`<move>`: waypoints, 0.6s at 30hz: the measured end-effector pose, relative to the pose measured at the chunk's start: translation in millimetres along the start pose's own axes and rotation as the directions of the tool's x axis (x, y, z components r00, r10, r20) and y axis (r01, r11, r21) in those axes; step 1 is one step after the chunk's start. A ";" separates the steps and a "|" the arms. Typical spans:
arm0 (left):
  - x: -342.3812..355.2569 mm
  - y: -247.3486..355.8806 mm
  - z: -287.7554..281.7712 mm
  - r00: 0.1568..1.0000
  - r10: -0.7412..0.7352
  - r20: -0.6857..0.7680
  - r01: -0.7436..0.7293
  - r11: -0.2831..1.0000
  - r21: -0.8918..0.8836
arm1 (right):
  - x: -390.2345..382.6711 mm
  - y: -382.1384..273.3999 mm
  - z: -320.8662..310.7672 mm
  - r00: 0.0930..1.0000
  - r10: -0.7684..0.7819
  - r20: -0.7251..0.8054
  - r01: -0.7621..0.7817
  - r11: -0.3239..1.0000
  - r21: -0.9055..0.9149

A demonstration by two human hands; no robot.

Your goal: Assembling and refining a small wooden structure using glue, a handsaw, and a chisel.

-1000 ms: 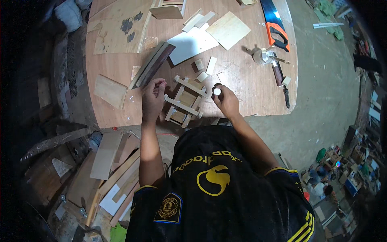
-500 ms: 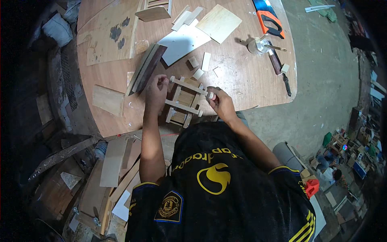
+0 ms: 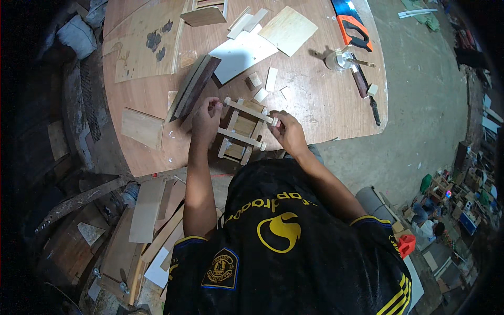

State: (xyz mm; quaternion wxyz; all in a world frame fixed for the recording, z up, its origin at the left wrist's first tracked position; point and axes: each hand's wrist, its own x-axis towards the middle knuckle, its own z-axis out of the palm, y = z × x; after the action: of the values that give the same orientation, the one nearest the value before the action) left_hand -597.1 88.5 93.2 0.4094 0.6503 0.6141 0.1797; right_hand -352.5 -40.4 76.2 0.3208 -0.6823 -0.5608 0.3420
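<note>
Right hand (image 3: 287,132) has fingers closed round a pale disc (image 3: 274,122) at the crossbar (image 3: 251,111) end of the wooden frame (image 3: 243,126), by the counter's (image 3: 325,118) near edge: fitting it, apparently! Next calls for a straight push. Left hand (image 3: 206,119) curls alongside; any grip, can't tell.

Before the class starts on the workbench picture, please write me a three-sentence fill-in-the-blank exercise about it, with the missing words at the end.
1. The person's right hand holds a small round wooden ____ at the end of an axle.
2. The wooden cart frame lies between that hand and the person's ____ hand.
3. The handsaw has a black and ____ handle.

Missing words: wheel; left; orange.
</note>
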 end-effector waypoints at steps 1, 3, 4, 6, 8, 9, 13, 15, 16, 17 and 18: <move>-0.5 -0.7 0.0 1.000 -0.009 0.005 0.009 1.000 0.014 | 0.5 -1.4 -0.7 1.000 0.001 0.012 -0.001 1.000 -0.009; -0.7 -2.1 0.0 1.000 -0.019 0.008 0.019 0.999 0.026 | 1.5 -3.9 -2.2 1.000 0.000 0.016 0.000 1.000 -0.013; -0.2 -0.5 -0.1 0.999 -0.031 0.027 0.030 1.000 0.009 | 1.3 -4.1 -2.6 1.000 0.001 0.019 -0.001 1.000 -0.018; -0.4 2.5 -0.5 0.998 -0.042 0.047 0.042 0.999 -0.009 | 2.6 -3.8 -3.1 1.000 -0.029 0.012 0.029 0.999 -0.030; 0.0 7.0 -0.1 0.999 -0.030 0.035 0.029 0.999 0.019 | 3.4 -4.5 -4.2 0.998 -0.057 0.002 0.057 0.997 -0.045; -0.4 9.1 -0.1 0.999 -0.029 0.035 0.028 0.999 0.017 | 3.0 -5.1 -4.6 0.999 -0.037 0.011 0.037 0.998 -0.053; -2.5 17.2 -0.8 0.997 -0.064 0.044 0.064 0.998 0.011 | 3.7 -6.6 -6.0 1.000 -0.015 0.017 0.016 0.998 -0.063; -2.9 17.0 -0.1 0.995 -0.082 0.059 0.083 0.997 -0.008 | 3.3 -5.9 -4.6 1.000 -0.007 0.012 0.008 0.998 -0.055; -3.3 10.6 0.8 0.997 -0.067 0.048 0.068 0.997 -0.020 | 3.9 -5.8 -3.5 1.000 -0.002 0.009 0.003 0.999 -0.046; -3.5 4.3 1.6 0.998 -0.052 0.037 0.053 0.998 -0.032 | 4.4 -5.4 -3.1 1.000 -0.004 0.009 0.005 0.999 -0.045; -2.5 -2.0 2.0 0.998 -0.052 0.035 0.053 0.998 -0.031 | 4.9 -5.0 -2.9 1.000 -0.021 0.005 0.021 0.998 -0.055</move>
State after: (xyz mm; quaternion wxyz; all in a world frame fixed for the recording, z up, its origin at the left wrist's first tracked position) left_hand -597.4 85.3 91.2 0.4346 0.6304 0.6209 0.1677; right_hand -352.2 -34.9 81.4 0.3042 -0.6843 -0.5779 0.3243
